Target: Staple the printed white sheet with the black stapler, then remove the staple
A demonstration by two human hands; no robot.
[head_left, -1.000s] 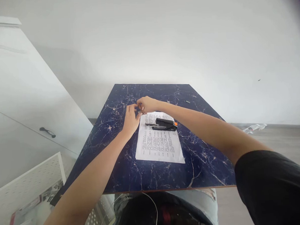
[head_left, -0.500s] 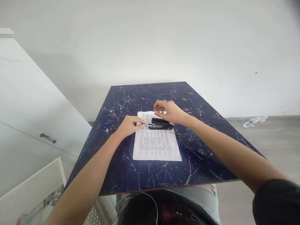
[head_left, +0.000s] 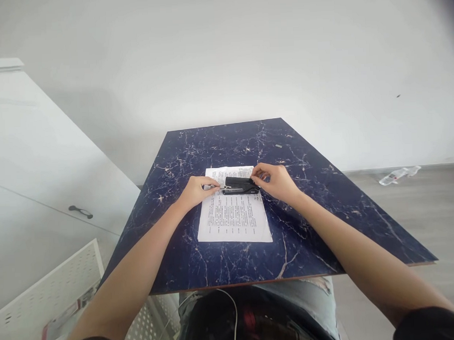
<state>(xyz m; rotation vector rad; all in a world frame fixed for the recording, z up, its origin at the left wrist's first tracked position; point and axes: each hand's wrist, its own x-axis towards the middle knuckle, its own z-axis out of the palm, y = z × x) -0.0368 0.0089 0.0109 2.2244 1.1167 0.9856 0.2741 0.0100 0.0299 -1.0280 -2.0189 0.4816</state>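
A black stapler (head_left: 238,184) lies on its side across the upper part of some printed paper sheets (head_left: 234,220), with a thin metal part sticking out at its left end. My left hand (head_left: 196,191) pinches that metal part between thumb and fingertips. At the stapler's other end, my right hand (head_left: 275,182) has its thumb and index finger closed on the black end. Those fingers cover the end, so its details are hidden.
The sheets lie on a dark blue marbled table (head_left: 211,148). A small greyish piece (head_left: 278,145) is farther back on it. A white cabinet (head_left: 53,157) and a perforated white container (head_left: 71,274) stand left. Clear plastic packaging (head_left: 399,175) lies on the floor at right.
My right hand has come down and to the right, from above the stapler to its right end, covering the orange spot there. My left hand keeps its pinch. The view has shifted slightly.
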